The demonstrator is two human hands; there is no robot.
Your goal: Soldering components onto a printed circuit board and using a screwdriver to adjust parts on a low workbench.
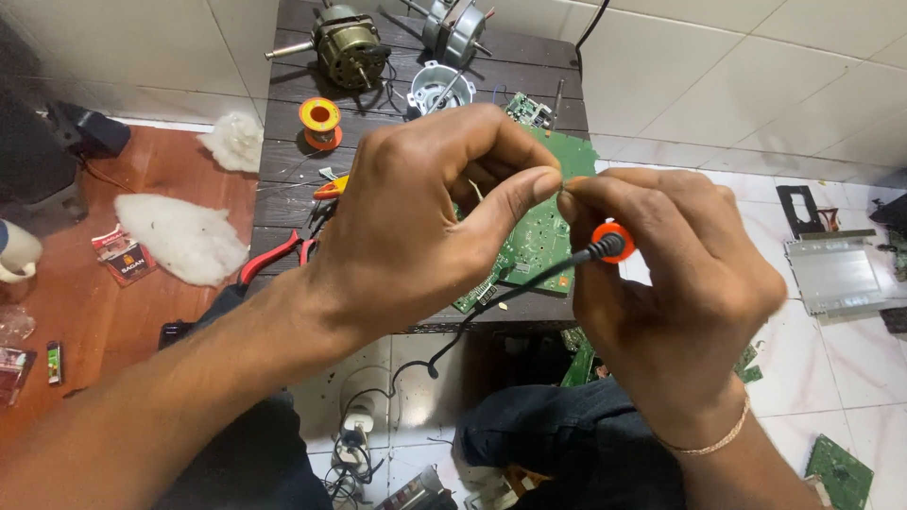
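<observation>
My left hand [425,227] is raised in front of me, thumb and forefinger pinched together on something very thin, too small to make out. My right hand [661,274] meets it fingertip to fingertip and grips a tool with an orange collar [612,242] and a black cord [491,302] that hangs down toward the floor. Behind both hands a green circuit board [539,236] lies on the dark slatted table [283,161].
On the table stand two electric motors [348,42] [453,28], a round metal part [436,87], an orange solder spool [319,118] and red-handled pliers [274,257]. White fluff [184,236] lies on the wooden floor at left. Metal panels [836,274] and green boards [839,470] lie on tiles at right.
</observation>
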